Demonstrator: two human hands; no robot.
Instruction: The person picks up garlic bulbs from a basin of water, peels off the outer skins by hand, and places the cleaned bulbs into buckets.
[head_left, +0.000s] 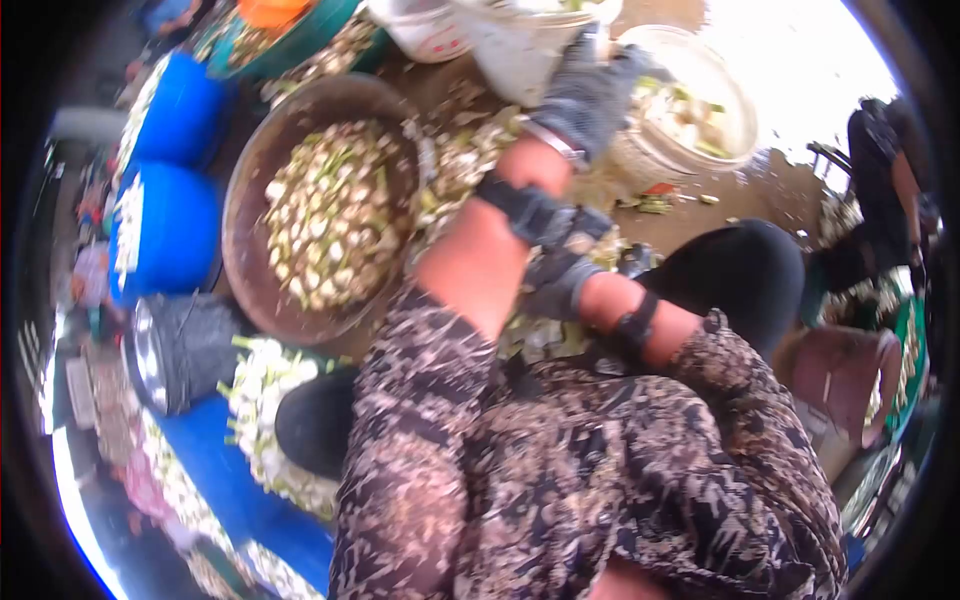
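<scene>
My left hand (590, 95), in a grey glove, reaches up and across to the rim of the white tub (625, 160), which holds white bulbs with cut green stems (685, 115). Its fingers look stretched and apart, though blurred, and no held thing shows. Below it, my gloved right hand (560, 282) is near my lap, partly covered by my left forearm. Its fingers appear curled; what they hold, if anything, is hidden. Loose bulbs and trimmings (465, 165) lie on the ground beside the hands.
A wide brown basin (240, 225) of cut bulbs stands to the left. Beyond it are blue containers (180, 225) and a dark bucket (185, 350). White buckets (510, 60) stand ahead. A reddish bucket (845, 375) and another person's arm (905, 185) are on the right.
</scene>
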